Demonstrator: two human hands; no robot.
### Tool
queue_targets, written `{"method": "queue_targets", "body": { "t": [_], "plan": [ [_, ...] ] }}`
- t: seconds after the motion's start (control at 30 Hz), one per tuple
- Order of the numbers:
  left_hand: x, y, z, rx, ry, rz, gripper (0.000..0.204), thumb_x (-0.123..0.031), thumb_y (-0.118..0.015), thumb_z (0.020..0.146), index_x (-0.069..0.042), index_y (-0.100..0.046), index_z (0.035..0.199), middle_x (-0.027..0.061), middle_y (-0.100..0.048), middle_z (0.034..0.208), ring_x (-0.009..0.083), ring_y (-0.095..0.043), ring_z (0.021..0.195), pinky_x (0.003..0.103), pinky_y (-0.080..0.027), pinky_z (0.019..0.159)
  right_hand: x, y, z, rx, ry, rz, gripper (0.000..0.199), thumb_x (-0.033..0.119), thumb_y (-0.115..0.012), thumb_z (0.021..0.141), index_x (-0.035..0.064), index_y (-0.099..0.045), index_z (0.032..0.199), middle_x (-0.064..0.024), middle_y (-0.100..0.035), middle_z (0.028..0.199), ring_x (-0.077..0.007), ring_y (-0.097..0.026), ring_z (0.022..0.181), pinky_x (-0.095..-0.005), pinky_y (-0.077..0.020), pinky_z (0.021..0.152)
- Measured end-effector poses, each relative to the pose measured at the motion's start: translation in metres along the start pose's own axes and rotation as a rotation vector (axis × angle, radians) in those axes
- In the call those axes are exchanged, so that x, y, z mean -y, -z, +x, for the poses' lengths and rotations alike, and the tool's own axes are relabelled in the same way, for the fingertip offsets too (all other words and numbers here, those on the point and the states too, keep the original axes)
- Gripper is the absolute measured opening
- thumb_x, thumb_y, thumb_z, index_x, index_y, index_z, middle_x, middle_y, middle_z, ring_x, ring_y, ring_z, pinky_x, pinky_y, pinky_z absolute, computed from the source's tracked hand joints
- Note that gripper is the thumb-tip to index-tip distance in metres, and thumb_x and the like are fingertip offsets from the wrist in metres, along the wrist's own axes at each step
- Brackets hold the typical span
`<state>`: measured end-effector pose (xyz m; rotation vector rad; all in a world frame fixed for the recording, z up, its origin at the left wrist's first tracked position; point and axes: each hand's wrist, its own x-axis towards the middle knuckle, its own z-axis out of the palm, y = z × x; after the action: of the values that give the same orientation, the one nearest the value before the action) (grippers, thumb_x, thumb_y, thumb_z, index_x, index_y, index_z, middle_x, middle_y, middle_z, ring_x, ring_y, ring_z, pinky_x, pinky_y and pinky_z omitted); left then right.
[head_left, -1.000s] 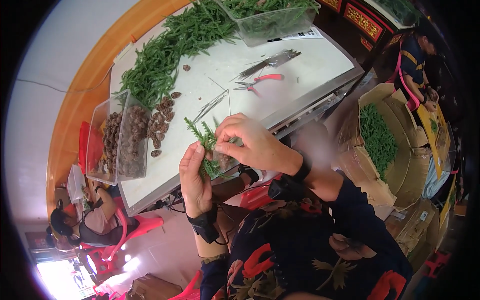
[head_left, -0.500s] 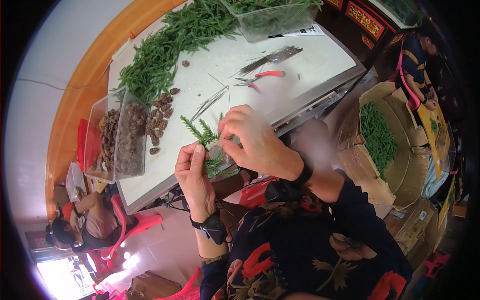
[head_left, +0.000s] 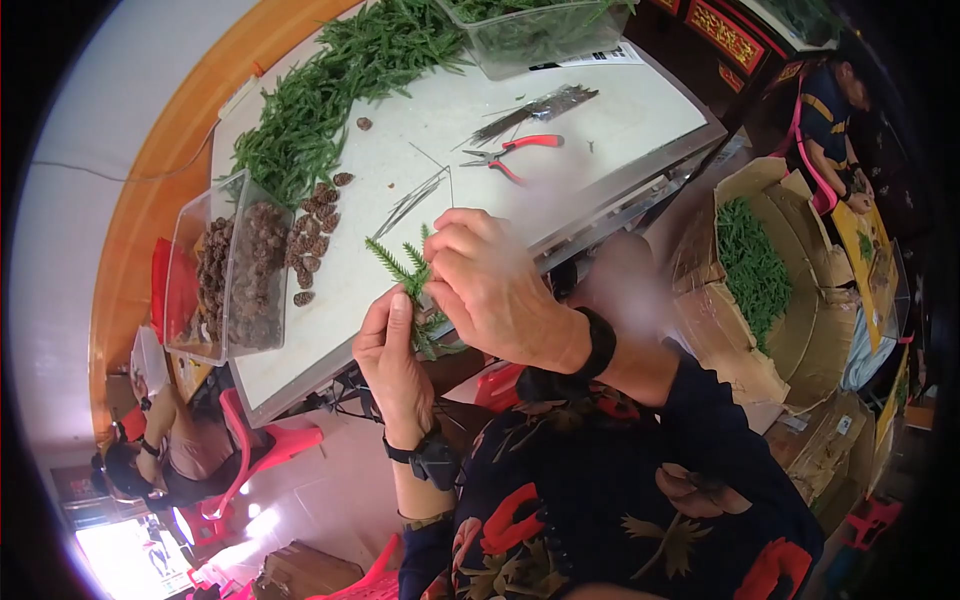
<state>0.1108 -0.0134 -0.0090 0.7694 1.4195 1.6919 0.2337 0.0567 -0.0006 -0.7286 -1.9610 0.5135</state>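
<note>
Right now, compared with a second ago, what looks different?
The right hand has shifted left, its fingertips closer to the left hand at the green sprig. The left-side co-worker has moved an arm. Nothing was visibly picked up or let go. The left hand still pinches the sprig; the red-handled pliers, wires and loose pine cones lie as before on the table.

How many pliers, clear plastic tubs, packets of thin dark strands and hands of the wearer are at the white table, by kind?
Pliers: 1
Tubs, the cone tub and greenery tub: 2
Packet: 1
Hands, left hand and right hand: 2
Total: 6
</note>
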Motion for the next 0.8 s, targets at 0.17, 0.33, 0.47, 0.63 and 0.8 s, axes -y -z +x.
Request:
{"method": "queue_targets", "body": {
  "t": [0.17, 0.33, 0.47, 0.63, 0.8],
  "plan": [
    [0.001, -0.004, -0.001, 0.027, 0.101, -0.285, 0.012, -0.010, -0.057, 0.092, 0.000, -0.061, 0.097, 0.0027, -0.061, 0.083, 0.0090, -0.052, 0.072, 0.021, -0.043, 0.069, -0.004, 0.000, -0.008, -0.010, 0.080, 0.061, 0.016, 0.004, -0.068, 0.070, 0.0020, -0.057, 0.081, -0.0105, -0.057, 0.094, -0.0304, -0.052, 0.102, -0.0397, -0.0411, 0.082],
    [0.005, 0.011, 0.000, 0.114, 0.162, -0.397, 0.012, -0.010, -0.057, 0.092, 0.000, -0.060, 0.098, 0.0017, -0.058, 0.079, 0.0089, -0.051, 0.073, 0.021, -0.042, 0.069, 0.004, 0.004, -0.022, 0.026, -0.005, 0.109, 0.020, 0.003, -0.068, 0.070, 0.0023, -0.059, 0.087, -0.0095, -0.058, 0.094, -0.0302, -0.054, 0.099, -0.0399, -0.0413, 0.081],
    [0.002, 0.010, -0.005, 0.063, 0.194, -0.459, 0.011, -0.009, -0.058, 0.091, 0.000, -0.060, 0.097, 0.0015, -0.057, 0.077, 0.0087, -0.050, 0.071, 0.021, -0.042, 0.068, -0.001, -0.003, -0.027, -0.007, 0.074, 0.080, 0.027, 0.005, -0.071, 0.069, 0.0043, -0.060, 0.094, -0.0068, -0.060, 0.092, -0.0275, -0.058, 0.093, -0.0393, -0.0410, 0.081],
    [0.000, 0.021, 0.000, 0.128, 0.096, -0.354, 0.011, -0.008, -0.059, 0.090, -0.001, -0.060, 0.097, 0.0018, -0.057, 0.077, 0.0090, -0.050, 0.069, 0.021, -0.042, 0.067, 0.002, -0.008, -0.028, -0.155, 0.320, -0.133, 0.033, 0.011, -0.075, 0.067, 0.0067, -0.061, 0.097, -0.0040, -0.062, 0.091, -0.0231, -0.059, 0.089, -0.0375, -0.0403, 0.080],
    [-0.007, 0.027, -0.002, 0.210, 0.144, -0.410, 0.011, -0.007, -0.059, 0.089, -0.001, -0.059, 0.098, 0.0015, -0.055, 0.075, 0.0090, -0.049, 0.068, 0.022, -0.043, 0.067, 0.009, -0.004, -0.025, -0.162, 0.355, -0.019, 0.036, 0.014, -0.078, 0.067, 0.0076, -0.062, 0.098, -0.0036, -0.062, 0.091, -0.0219, -0.059, 0.088, -0.0363, -0.0398, 0.079]
  ]
}}
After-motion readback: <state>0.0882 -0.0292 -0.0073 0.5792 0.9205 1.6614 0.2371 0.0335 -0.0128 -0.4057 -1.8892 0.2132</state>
